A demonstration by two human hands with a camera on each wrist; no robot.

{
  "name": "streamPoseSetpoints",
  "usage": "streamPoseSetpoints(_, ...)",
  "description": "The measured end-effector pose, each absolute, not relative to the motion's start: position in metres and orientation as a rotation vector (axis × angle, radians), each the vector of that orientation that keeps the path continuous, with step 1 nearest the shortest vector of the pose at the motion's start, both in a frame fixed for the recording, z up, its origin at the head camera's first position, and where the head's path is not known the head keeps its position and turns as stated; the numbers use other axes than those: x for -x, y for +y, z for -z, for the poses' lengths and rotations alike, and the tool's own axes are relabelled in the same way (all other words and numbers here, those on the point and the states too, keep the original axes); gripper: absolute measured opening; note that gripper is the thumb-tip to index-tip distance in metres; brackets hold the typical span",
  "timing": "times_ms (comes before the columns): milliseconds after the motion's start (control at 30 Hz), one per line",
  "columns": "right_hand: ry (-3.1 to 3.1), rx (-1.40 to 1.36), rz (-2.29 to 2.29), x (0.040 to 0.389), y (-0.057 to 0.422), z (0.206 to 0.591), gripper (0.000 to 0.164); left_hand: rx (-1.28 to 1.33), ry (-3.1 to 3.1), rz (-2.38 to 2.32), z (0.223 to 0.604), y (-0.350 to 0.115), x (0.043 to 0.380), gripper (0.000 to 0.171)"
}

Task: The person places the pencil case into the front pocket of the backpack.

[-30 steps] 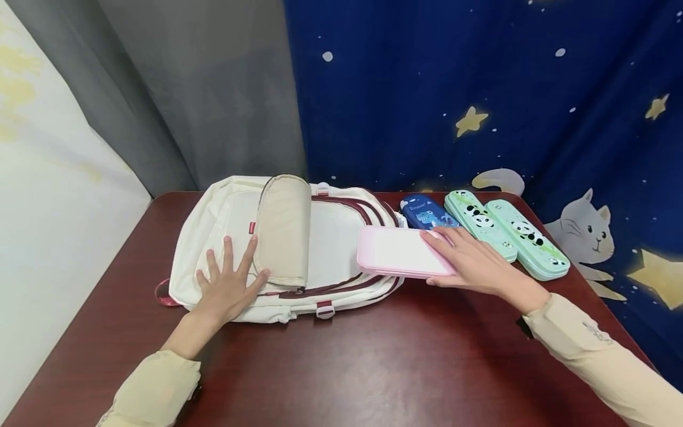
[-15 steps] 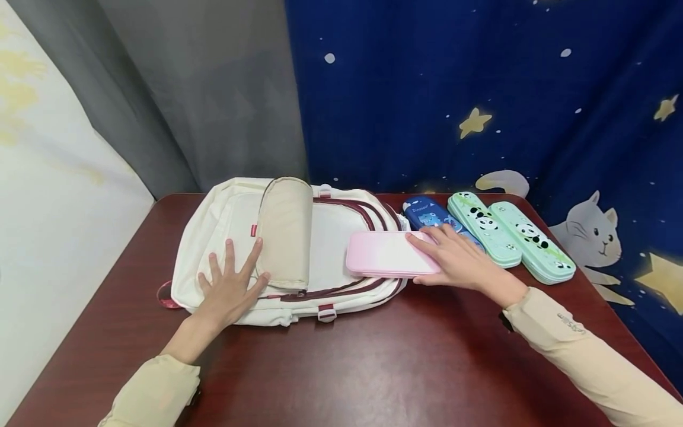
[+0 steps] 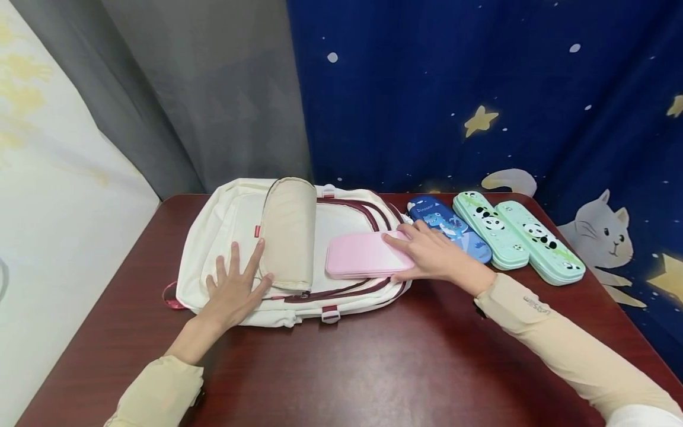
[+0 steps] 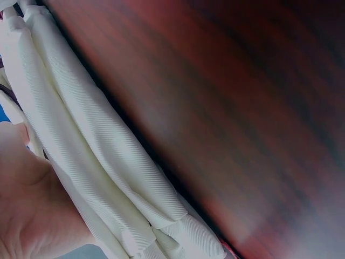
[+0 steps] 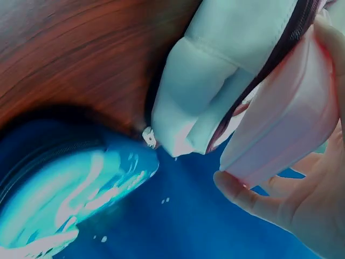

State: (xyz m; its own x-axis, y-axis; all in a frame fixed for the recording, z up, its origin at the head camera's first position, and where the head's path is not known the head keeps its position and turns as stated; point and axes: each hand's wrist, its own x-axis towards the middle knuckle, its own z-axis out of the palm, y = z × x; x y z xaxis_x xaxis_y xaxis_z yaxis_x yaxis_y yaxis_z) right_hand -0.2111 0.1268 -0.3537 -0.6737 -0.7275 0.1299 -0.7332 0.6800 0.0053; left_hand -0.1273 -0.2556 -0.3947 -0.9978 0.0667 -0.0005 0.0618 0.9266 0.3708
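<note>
A cream backpack (image 3: 224, 207) with dark red zips lies flat on the table, its beige front flap (image 3: 290, 237) folded back to the left. Fingers spread, my left hand (image 3: 235, 296) rests on the backpack beside that flap. My right hand (image 3: 429, 252) grips the right end of a pink pencil case (image 3: 357, 255), which is over the right part of the backpack, left end toward the flap. In the right wrist view, thumb and fingers hold the pink case (image 5: 285, 118) close to the backpack's zipped edge (image 5: 215, 81). Whether the case touches the cloth beneath I cannot tell.
Right of the backpack lie a blue dinosaur pencil case (image 3: 448, 222) and two mint panda pencil cases, one nearer (image 3: 491, 228) and one farther right (image 3: 541, 243). The dark red wooden table (image 3: 363, 373) meets a curtain (image 3: 384, 101) at its back edge.
My right hand has moved left with the pink pencil case, bringing it farther over the backpack toward the flap. More of the blue case shows now. My left hand stays on the backpack.
</note>
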Motion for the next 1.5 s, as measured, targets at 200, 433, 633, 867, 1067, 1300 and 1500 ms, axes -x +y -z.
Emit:
streamPoseSetpoints(200,-2.677,-1.326,-0.098,0.215,0.108,0.361,0.086,-0.089,3.057,-0.634,0.397,-0.256,0.126,0.071)
streamPoseSetpoints(433,-2.620,-1.372,-0.086,0.217,0.098,0.367,0.086,-0.085,3.042,-0.673,0.397,-0.256,0.128,0.070)
streamPoseSetpoints(633,-2.640,-1.361,-0.115,0.217,0.096,0.368,0.085,-0.084,3.031,-0.689,0.395,-0.256,0.129,0.070)
streamPoseSetpoints(867,-2.616,-1.340,-0.099,0.216,0.089,0.376,0.081,-0.080,3.025,-0.705,0.394,-0.257,0.129,0.071)
streamPoseSetpoints(1067,-2.609,-1.322,-0.109,0.214,0.079,0.387,0.082,-0.081,3.024,-0.711,0.395,-0.255,0.129,0.070)
streamPoseSetpoints(1300,-2.615,-1.305,-0.082,0.213,0.070,0.392,0.084,-0.075,3.036,-0.702,0.396,-0.255,0.128,0.070)
streamPoseSetpoints(1500,-2.677,-1.341,-0.153,0.208,0.077,0.386,0.082,-0.085,3.040,-0.708,0.395,-0.256,0.128,0.070)
